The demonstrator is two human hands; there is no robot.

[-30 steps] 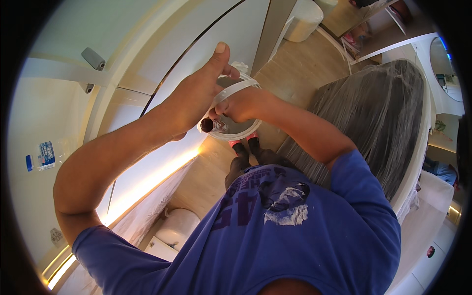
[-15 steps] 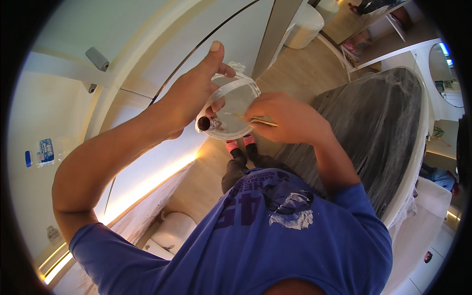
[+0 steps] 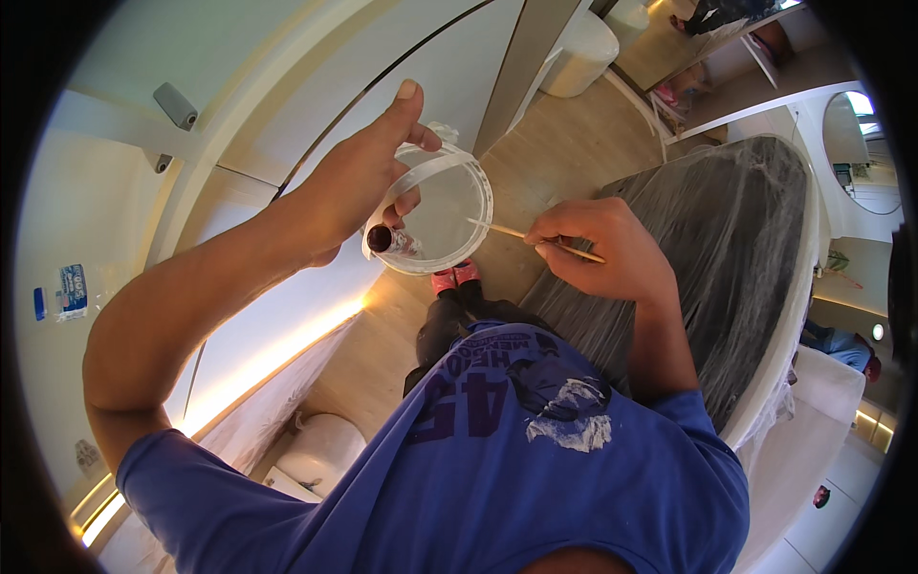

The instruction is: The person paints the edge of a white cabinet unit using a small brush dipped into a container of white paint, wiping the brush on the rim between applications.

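My left hand (image 3: 368, 182) is wrapped round the rim and band-like handle of a clear plastic tub (image 3: 486, 196), thumb pointing up. Against the tub's near left side is a cylinder (image 3: 402, 245) with a dark round end, smeared whitish; its kind is unclear. In my right hand (image 3: 612, 251), pinched between thumb and fingers, is a thin wooden paintbrush (image 3: 507, 230) with a pale tip. That tip reaches the tub's right rim, while the hand itself stays apart from the tub. White smears mark the tub's far edge.
To the right stands a large dark surface (image 3: 708, 258) under plastic film. A pale panelled wall (image 3: 335, 86) with a lit strip runs along the left. Beyond the tub lies wood-look floor (image 3: 545, 143), with a white rounded stool (image 3: 581, 57). Another person (image 3: 837, 344) is at far right.
My right hand has drawn back rightward, bringing the paintbrush tip from inside the tub to its right rim. The left hand still holds the tub, slightly further left in view.
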